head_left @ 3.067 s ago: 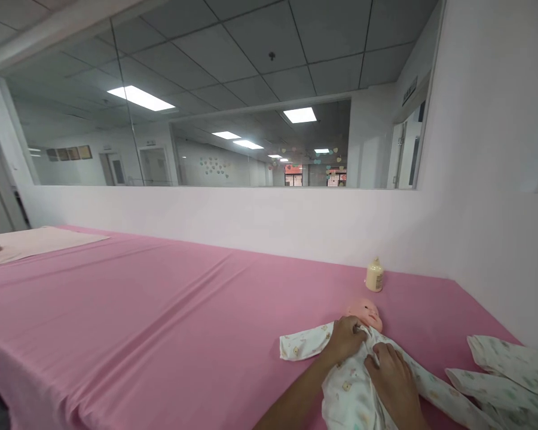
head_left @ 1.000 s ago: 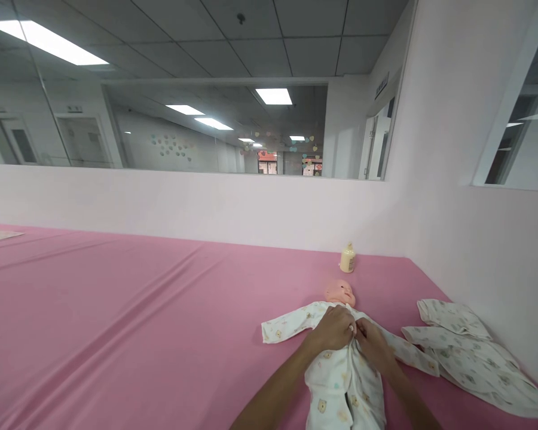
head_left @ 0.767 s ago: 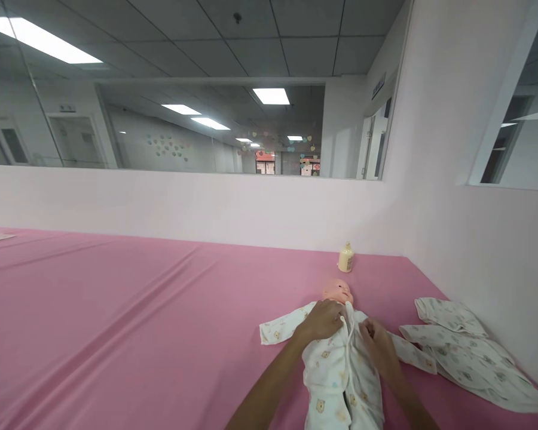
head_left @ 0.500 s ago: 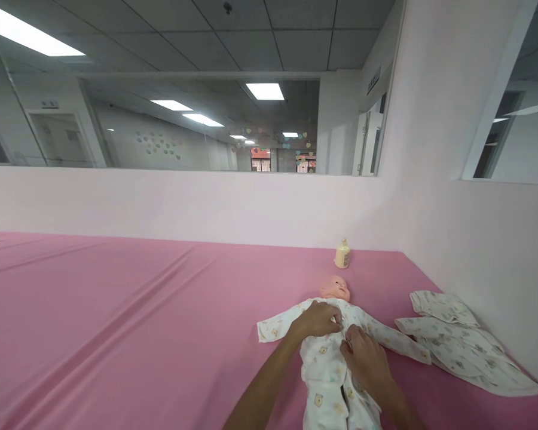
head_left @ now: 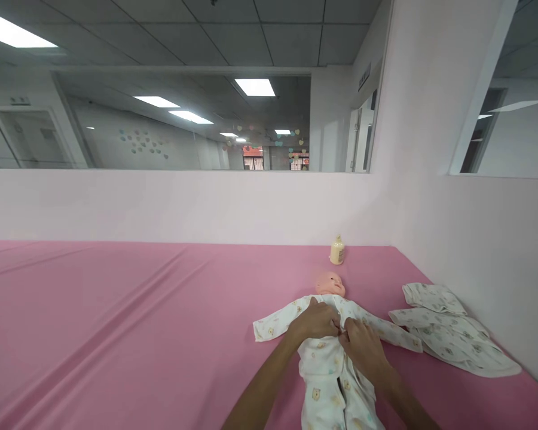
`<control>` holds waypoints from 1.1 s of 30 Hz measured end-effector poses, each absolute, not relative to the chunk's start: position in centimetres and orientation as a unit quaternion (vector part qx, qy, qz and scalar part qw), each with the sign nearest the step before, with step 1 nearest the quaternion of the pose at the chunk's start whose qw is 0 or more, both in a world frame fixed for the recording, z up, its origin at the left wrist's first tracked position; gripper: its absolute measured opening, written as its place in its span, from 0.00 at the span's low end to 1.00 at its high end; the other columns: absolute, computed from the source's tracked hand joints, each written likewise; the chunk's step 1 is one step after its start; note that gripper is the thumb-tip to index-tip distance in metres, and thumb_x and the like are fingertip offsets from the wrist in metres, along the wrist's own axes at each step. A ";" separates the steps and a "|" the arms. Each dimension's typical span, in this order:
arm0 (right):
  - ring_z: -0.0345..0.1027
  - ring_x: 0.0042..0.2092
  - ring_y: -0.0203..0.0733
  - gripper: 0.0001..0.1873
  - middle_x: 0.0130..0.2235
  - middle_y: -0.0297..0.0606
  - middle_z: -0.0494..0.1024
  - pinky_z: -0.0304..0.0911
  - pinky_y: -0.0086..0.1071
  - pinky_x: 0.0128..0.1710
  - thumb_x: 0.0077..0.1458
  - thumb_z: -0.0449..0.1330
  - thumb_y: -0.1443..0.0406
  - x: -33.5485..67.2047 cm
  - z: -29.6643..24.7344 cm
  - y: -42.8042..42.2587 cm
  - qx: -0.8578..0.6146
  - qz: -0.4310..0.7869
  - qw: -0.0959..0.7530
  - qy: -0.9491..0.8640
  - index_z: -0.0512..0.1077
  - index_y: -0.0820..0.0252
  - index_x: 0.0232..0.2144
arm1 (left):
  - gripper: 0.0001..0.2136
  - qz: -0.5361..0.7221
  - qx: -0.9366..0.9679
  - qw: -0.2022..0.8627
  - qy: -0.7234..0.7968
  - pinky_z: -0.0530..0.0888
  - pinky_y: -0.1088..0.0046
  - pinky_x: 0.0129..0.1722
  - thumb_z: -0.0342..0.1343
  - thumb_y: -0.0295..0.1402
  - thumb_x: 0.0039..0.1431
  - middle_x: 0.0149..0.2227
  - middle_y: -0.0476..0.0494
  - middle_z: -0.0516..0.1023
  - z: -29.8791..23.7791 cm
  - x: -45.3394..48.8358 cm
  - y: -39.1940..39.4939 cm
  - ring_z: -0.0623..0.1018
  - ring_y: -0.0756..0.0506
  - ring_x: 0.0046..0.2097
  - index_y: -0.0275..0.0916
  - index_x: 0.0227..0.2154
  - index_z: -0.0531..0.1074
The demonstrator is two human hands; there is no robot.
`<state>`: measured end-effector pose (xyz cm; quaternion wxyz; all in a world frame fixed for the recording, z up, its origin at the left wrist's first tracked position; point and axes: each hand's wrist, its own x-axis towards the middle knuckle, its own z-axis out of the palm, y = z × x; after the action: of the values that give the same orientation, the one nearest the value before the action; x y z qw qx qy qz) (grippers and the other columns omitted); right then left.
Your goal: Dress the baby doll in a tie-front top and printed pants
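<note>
A baby doll (head_left: 330, 283) lies on its back on the pink sheet, dressed in a white long-sleeved baby outfit (head_left: 321, 357) printed with small bears. Both sleeves spread out to the sides. On the chest, my left hand (head_left: 319, 319) has its fingers closed on the front of the outfit. Close against it, my right hand (head_left: 362, 344) also pinches the cloth along the front opening. My fingers hide the exact spot they grip, so any fastener there cannot be seen. Lower down, a dark gap shows between the two front edges.
A pale yellow bottle (head_left: 337, 251) stands beyond the doll's head, near the wall. Folded white patterned baby clothes (head_left: 459, 334) lie to the right by the side wall. The pink sheet (head_left: 116, 322) has long creases on the left. A window (head_left: 197, 131) runs above the back wall.
My right hand has shifted slightly up, and its fingers now meet those of my left hand at the chest. The whole view has turned a little to the right.
</note>
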<state>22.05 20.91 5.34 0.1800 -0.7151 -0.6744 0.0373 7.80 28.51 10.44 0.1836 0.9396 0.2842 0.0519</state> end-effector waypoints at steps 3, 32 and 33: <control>0.63 0.30 0.40 0.08 0.25 0.34 0.69 0.49 0.32 0.29 0.53 0.48 0.69 23.0 4.9 21.3 -0.690 0.162 0.291 -0.642 0.60 0.58 0.22 | 0.05 0.058 0.933 0.224 0.277 0.57 0.53 0.55 0.56 0.32 0.53 0.34 0.51 0.81 10.4 7.6 28.7 0.74 0.47 0.37 0.40 0.27 0.76; 0.61 0.28 0.40 0.09 0.23 0.33 0.69 0.51 0.32 0.29 0.53 0.49 0.63 23.3 3.5 19.9 -0.649 0.189 0.456 -0.578 0.61 0.56 0.22 | 0.14 0.199 0.852 0.362 0.320 0.69 0.71 0.41 0.45 0.42 0.63 0.39 0.45 0.72 10.0 4.5 25.9 0.70 0.47 0.39 0.38 0.34 0.69; 0.62 0.28 0.41 0.09 0.24 0.33 0.69 0.53 0.32 0.29 0.52 0.49 0.62 24.2 3.5 19.8 -0.654 0.190 0.468 -0.562 0.62 0.56 0.22 | 0.14 0.211 0.845 0.359 0.337 0.69 0.71 0.42 0.45 0.43 0.63 0.40 0.45 0.73 10.1 3.8 26.2 0.71 0.47 0.40 0.38 0.35 0.69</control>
<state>24.19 19.83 3.54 0.4684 -0.6543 -0.5624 0.1903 3.77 26.21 10.11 0.3590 0.8446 0.3366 0.2110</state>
